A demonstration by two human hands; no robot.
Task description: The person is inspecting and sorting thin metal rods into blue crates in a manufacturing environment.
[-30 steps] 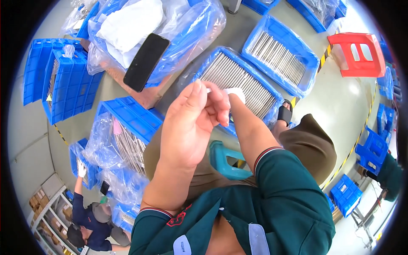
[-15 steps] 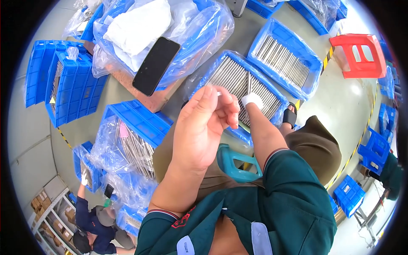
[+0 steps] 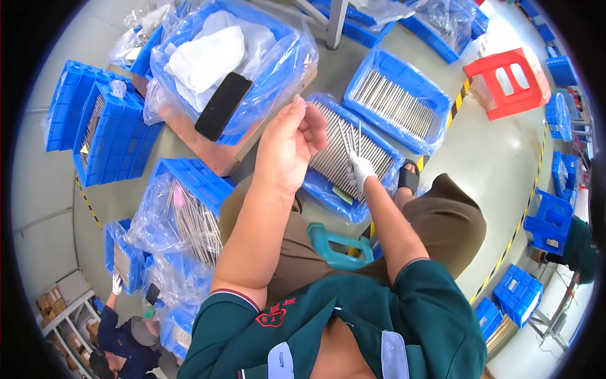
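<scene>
My right hand (image 3: pixel 361 172), in a white glove, is closed round a few thin metal rods (image 3: pixel 351 136) that fan out from its fingers. It is over a blue crate (image 3: pixel 396 165) lined with clear plastic, where many similar rods lie side by side. My bare left hand (image 3: pixel 291 144) is raised beside that crate's left end. Its thumb points up, apart from the loosely curled fingers, and nothing shows in it. A yellow-green slip (image 3: pixel 343 196) lies at the crate's near side.
A second rod-filled crate (image 3: pixel 442 136) stands beyond. At left, a black phone (image 3: pixel 223 106) rests by white cloth (image 3: pixel 211 54) on a plastic-lined bin. Below it is a tilted crate of loose rods (image 3: pixel 192 224). A teal stool (image 3: pixel 334 249) is between my legs; a red stool (image 3: pixel 505 82) stands right. A co-worker (image 3: pixel 129 341) bends lower left.
My left hand has moved slightly left and down, away from the right. My gloved right hand has drawn back toward me, with several rods now spread visibly from it. The whole view has shifted.
</scene>
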